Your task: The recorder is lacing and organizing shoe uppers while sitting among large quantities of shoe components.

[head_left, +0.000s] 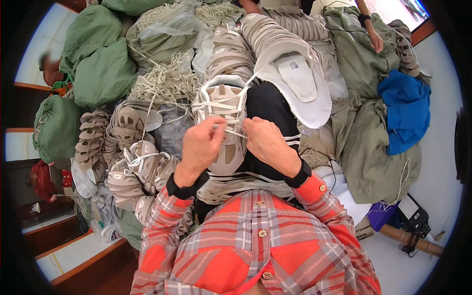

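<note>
A beige and white shoe upper (232,150) lies across my lap, its toe toward me. Cream shoelace (222,105) runs back and forth through its eyelets. On the upper's left side, my left hand (199,147) pinches the lace between thumb and fingers. Over its right edge, my right hand (269,145) is closed on another stretch of the same lace; its fingertips are partly hidden. Just beyond on the right lies a long nested stack of shoe uppers (314,105), the nearest with its white lining facing up. Another nested row of uppers (231,51) extends away behind the one I hold.
A heap of loose cream laces (167,81) lies at the left, near green cloth sacks (105,73). Laced uppers (140,164) are piled by my left forearm. Olive cloth (373,147) and a blue cloth (405,113) lie right. Another person's hand (374,39) reaches in far right.
</note>
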`<state>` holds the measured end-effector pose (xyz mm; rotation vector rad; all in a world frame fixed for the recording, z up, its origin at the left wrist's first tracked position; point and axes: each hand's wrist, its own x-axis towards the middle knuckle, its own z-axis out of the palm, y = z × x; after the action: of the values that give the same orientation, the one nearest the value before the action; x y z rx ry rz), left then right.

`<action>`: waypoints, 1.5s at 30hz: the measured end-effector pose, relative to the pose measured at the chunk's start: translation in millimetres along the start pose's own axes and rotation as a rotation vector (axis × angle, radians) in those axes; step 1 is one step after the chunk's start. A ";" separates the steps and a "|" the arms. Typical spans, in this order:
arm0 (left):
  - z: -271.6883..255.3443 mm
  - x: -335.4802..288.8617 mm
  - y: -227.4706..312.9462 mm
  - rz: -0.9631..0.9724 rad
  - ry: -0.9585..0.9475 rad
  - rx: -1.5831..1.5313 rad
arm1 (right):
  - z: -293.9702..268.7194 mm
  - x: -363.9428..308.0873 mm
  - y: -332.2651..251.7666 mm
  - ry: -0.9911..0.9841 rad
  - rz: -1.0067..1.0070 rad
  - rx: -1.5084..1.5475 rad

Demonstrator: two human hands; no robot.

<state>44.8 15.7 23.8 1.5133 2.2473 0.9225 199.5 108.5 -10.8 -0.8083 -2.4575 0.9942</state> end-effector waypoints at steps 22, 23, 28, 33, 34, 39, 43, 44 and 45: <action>-6.3 17.6 7.0 0.090 -0.484 0.050 | 6.2 0.5 12.6 0.024 0.118 0.294; -9.4 25.0 6.8 -0.017 -0.643 -0.033 | 6.0 0.2 8.0 0.030 0.161 0.207; -33.8 56.2 -8.2 -0.145 -1.006 -0.329 | 12.4 1.8 -8.9 0.033 0.210 0.001; -25.9 78.2 7.3 0.134 -0.985 -0.007 | 22.2 -0.3 -2.6 0.174 0.134 0.129; -22.1 79.2 13.0 0.086 -0.977 -0.036 | 20.8 -2.4 -1.7 0.170 0.134 0.129; -11.6 75.6 7.3 0.197 -0.826 0.058 | 16.8 -3.3 1.8 0.099 0.133 0.101; -10.7 77.4 9.1 0.137 -0.790 0.076 | 14.2 0.1 -5.5 0.009 0.150 0.022; -10.7 78.7 8.6 0.134 -0.789 0.076 | 14.6 1.2 -9.8 0.011 0.141 0.009; -10.5 80.1 8.0 0.146 -0.807 0.107 | 15.1 1.4 -12.2 0.012 0.132 -0.005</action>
<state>11.8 86.4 46.3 1.7015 1.6240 0.1436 186.0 94.5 -12.1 -0.9862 -2.4229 1.0260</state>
